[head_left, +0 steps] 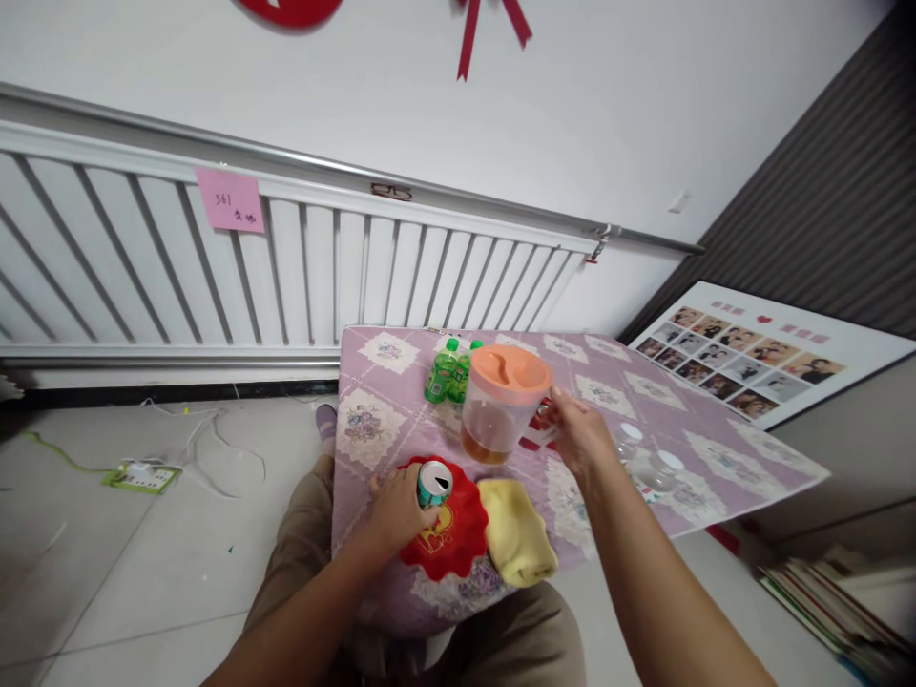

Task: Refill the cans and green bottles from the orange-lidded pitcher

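Observation:
My left hand point(398, 510) is wrapped around a teal drink can point(433, 485) with its top opened, above a red scalloped tray point(458, 539) at the near end of the table. By its handle, my right hand point(578, 431) grips a clear plastic pitcher point(493, 415) with an orange lid point(511, 370). Some amber liquid lies at the pitcher's bottom. A folded yellow cloth point(516, 534) rests at the tray's right side. Behind the pitcher stand two green-capped bottles point(442, 374), one partly hidden. A red object point(533, 437) shows behind the pitcher's handle, its kind unclear.
A purple patterned cloth point(386, 410) covers the table. Clear jars point(662, 469) stand to the right of my right arm. Behind the table runs a white radiator point(422, 272). On the floor at left lies a green power strip point(141, 476) with loose cables.

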`<state>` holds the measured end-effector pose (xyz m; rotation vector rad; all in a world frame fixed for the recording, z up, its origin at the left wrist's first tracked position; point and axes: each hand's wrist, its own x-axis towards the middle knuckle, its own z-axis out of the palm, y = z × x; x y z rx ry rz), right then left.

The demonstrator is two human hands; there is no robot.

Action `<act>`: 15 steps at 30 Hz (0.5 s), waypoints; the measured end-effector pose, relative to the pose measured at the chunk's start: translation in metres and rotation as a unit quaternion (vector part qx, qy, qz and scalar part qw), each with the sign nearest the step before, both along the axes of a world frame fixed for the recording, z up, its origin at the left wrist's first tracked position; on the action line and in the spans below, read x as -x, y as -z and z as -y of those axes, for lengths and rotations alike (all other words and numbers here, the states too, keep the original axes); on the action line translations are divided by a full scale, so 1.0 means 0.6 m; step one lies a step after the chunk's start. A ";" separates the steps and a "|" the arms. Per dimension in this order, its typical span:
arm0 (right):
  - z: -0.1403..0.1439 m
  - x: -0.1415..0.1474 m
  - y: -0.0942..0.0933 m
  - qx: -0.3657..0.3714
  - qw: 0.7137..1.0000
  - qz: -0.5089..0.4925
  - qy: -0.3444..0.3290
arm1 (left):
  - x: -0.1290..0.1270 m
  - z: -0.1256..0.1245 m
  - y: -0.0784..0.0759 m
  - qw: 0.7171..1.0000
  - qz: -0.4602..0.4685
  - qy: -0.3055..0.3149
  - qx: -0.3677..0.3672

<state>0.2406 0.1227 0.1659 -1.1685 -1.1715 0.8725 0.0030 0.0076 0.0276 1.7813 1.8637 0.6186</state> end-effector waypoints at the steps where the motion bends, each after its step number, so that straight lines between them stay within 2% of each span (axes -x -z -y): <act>1: 0.007 -0.006 -0.012 0.004 1.000 0.003 0.002 | 0.000 0.000 0.000 1.000 -0.002 -0.002 -0.001; 6: 0.049 -0.032 -0.049 0.021 0.999 0.036 0.028 | 0.001 -0.001 0.002 1.000 -0.011 -0.002 -0.003; 15: 0.129 -0.043 -0.081 0.046 0.974 0.221 0.016 | 0.004 -0.004 0.008 1.000 -0.022 0.002 0.002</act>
